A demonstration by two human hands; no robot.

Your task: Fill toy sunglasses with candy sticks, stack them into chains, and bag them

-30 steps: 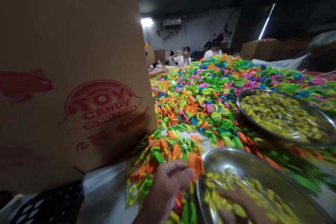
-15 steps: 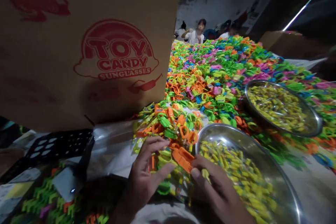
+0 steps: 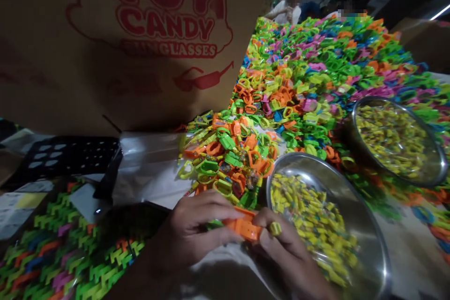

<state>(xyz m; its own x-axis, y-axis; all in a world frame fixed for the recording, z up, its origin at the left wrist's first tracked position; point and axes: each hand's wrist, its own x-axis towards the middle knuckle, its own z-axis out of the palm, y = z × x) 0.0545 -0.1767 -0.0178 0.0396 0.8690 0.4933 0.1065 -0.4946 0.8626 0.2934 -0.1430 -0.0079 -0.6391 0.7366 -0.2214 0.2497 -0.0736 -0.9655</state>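
Observation:
An orange plastic piece [image 3: 246,226] is held between both hands at the bottom centre. My left hand [image 3: 198,225] grips its left end with fingers and thumb. My right hand [image 3: 286,243] pinches its right end, and a small yellow wrapped piece [image 3: 275,228] sticks out between its fingers. Just beyond the hands lies a loose pile of orange, green and yellow plastic pieces [image 3: 227,145]. Beside my right hand stands a metal bowl [image 3: 374,225] holding many small yellow wrapped pieces [image 3: 316,220].
A large printed cardboard box [image 3: 140,84] blocks the upper left. Behind are a big heap of coloured pieces [image 3: 316,65], a second metal bowl [image 3: 434,150] and a seated person [image 3: 290,9]. A black perforated tray [image 3: 66,157] and more coloured pieces [image 3: 52,253] lie left.
My left hand has closed on the orange piece, which my right hand alone held before. The piece is now nearer the bottom edge, and the view has shifted.

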